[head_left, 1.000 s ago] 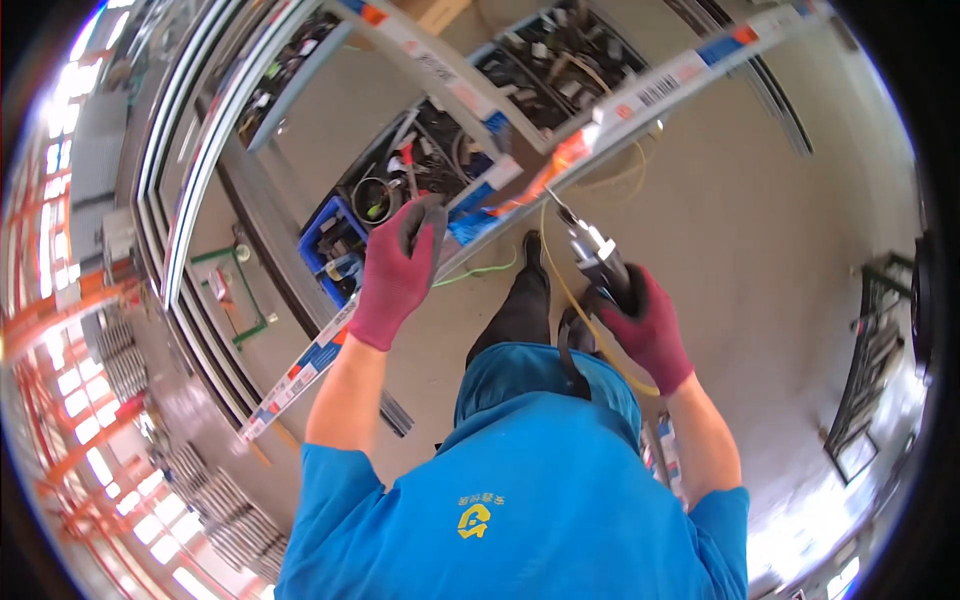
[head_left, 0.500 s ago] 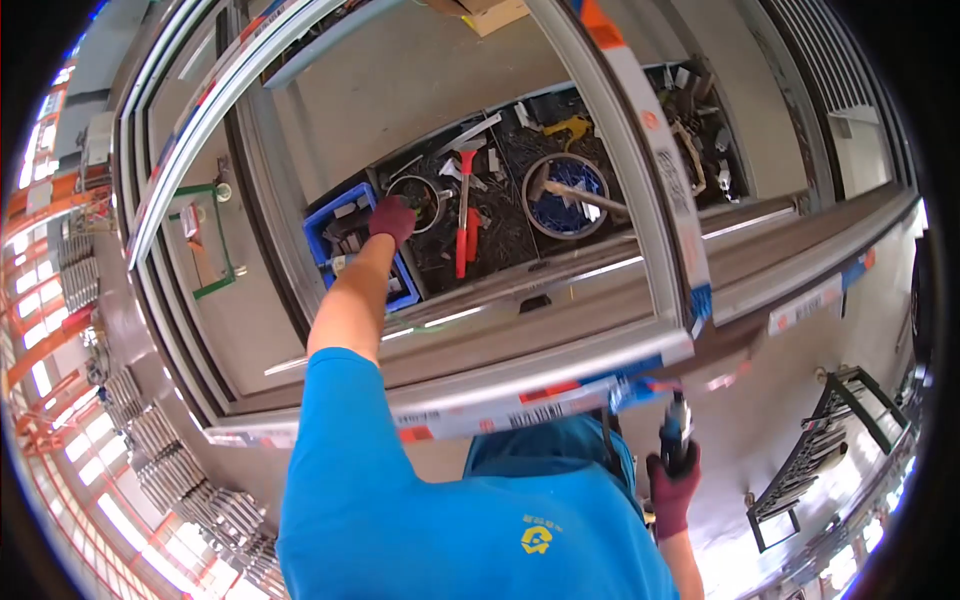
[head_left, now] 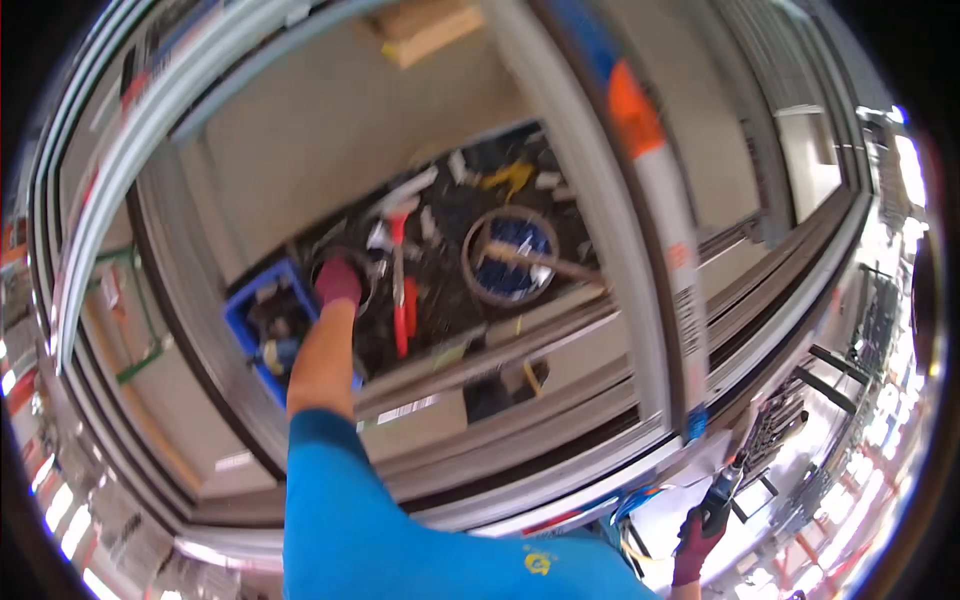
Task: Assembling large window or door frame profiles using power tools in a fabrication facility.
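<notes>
My left hand (head_left: pixel 338 280), in a maroon glove, reaches down through the metal frame (head_left: pixel 655 300) into a small round container (head_left: pixel 372 282). Its fingers are hidden inside and smeared by motion. Just left of it is a blue bin (head_left: pixel 238 325) with mixed small parts. To its right lies a long red-handled tool (head_left: pixel 400 290). Low at the right, outside the frame, my right hand (head_left: pixel 703 532), also gloved, grips a dark handheld power tool (head_left: pixel 722 487) that points up and away. Its exact kind is blurred.
A round bowl (head_left: pixel 468 268) of blue pieces has a wooden-handled hammer (head_left: pixel 560 265) across it. Beyond lies a yellow tool (head_left: pixel 512 178). A wooden block (head_left: pixel 435 38) is at the far side. Frame rails surround the parts tray; a black rack (head_left: pixel 835 378) stands at right.
My view has turned and shifted, so the frame and tray appear further left and lower. My left hand has gone deeper into the round container. My right hand still holds the power tool.
</notes>
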Available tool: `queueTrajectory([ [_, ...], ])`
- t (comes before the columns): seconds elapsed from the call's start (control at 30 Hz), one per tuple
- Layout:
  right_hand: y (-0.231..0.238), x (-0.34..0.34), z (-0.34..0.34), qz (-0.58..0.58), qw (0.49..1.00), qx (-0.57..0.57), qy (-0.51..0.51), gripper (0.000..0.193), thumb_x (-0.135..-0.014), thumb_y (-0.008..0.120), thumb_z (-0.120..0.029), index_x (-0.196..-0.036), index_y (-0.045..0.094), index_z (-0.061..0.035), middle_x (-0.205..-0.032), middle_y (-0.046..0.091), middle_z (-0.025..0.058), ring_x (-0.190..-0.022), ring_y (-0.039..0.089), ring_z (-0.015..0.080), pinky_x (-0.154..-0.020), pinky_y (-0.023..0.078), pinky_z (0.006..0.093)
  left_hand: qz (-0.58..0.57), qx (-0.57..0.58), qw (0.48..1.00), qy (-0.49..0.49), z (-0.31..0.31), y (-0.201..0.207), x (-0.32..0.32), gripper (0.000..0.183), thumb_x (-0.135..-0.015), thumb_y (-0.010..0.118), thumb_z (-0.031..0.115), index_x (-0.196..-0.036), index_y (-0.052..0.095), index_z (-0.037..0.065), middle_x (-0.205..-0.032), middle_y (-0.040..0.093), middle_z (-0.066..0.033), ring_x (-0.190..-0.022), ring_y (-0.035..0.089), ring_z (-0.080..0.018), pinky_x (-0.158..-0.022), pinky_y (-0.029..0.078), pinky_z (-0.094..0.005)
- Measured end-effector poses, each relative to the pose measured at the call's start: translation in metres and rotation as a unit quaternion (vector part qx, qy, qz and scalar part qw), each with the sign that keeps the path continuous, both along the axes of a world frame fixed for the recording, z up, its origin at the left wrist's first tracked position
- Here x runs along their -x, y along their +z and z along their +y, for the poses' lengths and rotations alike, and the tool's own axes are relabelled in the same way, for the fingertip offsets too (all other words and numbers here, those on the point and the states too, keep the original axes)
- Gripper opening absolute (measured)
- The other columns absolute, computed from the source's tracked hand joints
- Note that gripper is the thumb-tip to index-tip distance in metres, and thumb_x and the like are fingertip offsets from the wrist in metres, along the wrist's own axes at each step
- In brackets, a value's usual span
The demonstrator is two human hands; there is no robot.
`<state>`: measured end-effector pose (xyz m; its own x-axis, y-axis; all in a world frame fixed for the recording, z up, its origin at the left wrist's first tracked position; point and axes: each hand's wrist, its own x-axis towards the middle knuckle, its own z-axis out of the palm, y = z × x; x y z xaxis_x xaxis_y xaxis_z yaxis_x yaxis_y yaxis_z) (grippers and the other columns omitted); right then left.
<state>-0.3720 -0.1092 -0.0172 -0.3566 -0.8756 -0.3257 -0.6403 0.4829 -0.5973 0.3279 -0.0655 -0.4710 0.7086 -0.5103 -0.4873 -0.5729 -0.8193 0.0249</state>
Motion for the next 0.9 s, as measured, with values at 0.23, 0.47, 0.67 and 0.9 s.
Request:
queueTrajectory([
  [0.23,0.009,0.018,-0.01,0.096,0.987,0.068,0.108,0.042,-0.088,0.078,-0.007,-0.125,0.06,-0.0026,-0.084,0.063,0.0023,-0.057,0.052,0.0087,-0.049,0.041,0.0248,0.041,-0.039,0.998,0.028,0.004,-0.02,0.012,0.031,-0.097,0.063,0.017,-0.122,0.073,0.004,-0.129,0.072,-0.0208,-0.119,0.07,-0.0356,-0.1,0.057,-0.0431],
  [0.47,0.009,0.005,-0.046,-0.008,0.993,0.088,0.081,0.041,-0.086,0.078,-0.002,-0.122,0.059,-0.002,-0.079,0.063,0.0053,-0.052,0.052,0.0096,-0.046,0.041,0.0247,0.034,-0.035,0.999,0.022,0.04,-0.036,-0.018,0.031,-0.086,0.073,0.018,-0.112,0.075,0.003,-0.12,0.074,-0.0235,-0.117,0.071,-0.0371,-0.102,0.057,-0.0433],
  [0.67,0.033,-0.009,-0.068,-0.043,0.989,0.102,0.094,0.047,-0.087,0.078,-0.002,-0.128,0.056,-0.0041,-0.081,0.064,0.0056,-0.052,0.054,0.0107,-0.046,0.041,0.0245,-0.014,0.123,0.988,0.096,0.045,-0.011,0.007,0.026,-0.083,0.072,0.016,-0.105,0.076,0.002,-0.116,0.074,-0.024,-0.109,0.069,-0.0427,-0.093,0.057,-0.0497],
  [0.9,0.086,-0.074,-0.116,-0.128,0.985,0.097,0.069,0.049,-0.078,0.063,-0.002,-0.126,0.053,0.0023,-0.079,0.056,0.0058,-0.05,0.053,0.0111,-0.042,0.043,0.0256,0.103,0.366,0.888,0.259,0.072,0.007,0.019,0.052,-0.089,0.077,0.031,-0.129,0.069,-0.001,-0.122,0.075,-0.022,-0.114,0.071,-0.0374,-0.101,0.054,-0.0474],
])
